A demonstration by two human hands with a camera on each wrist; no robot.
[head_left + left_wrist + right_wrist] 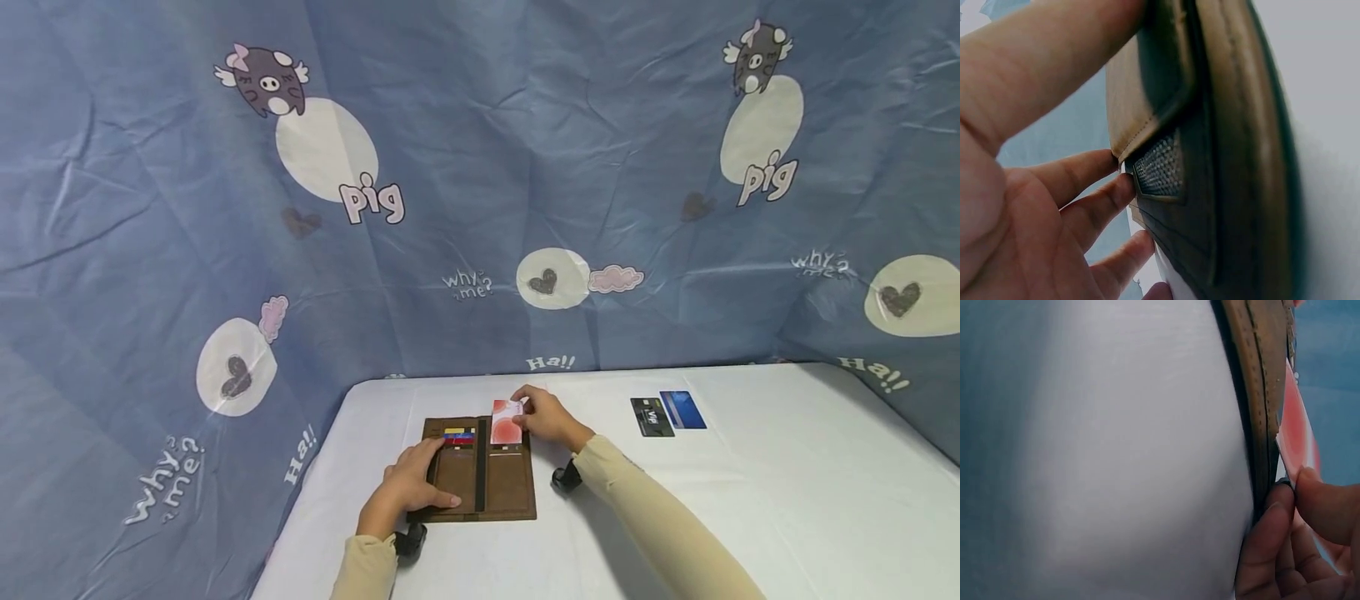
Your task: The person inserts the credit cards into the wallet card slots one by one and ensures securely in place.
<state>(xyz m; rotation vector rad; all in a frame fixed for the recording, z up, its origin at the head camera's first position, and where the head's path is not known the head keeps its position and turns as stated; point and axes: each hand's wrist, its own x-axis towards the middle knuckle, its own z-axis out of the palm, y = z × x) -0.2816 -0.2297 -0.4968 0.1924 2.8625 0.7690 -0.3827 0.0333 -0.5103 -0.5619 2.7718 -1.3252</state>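
Observation:
A brown wallet (510, 487) lies unfolded on the white table, a dark strip running down its middle. My right hand (549, 417) pinches a red and pink card (506, 422) at its right edge, over the upper part of the wallet's right half. In the right wrist view, thumb and fingers grip that card (1297, 422) beside the wallet's stitched edge (1260, 394). My left hand (411, 479) rests on the wallet's left half with thumb and fingers spread. A multicoloured card (459, 436) sits in an upper left slot, partly hidden by the pocket.
To the right on the white table (750, 483) lie a black card marked VIP (652, 417) and a blue card (682, 410), close together. A blue patterned cloth (450, 333) hangs behind the table and along its sides.

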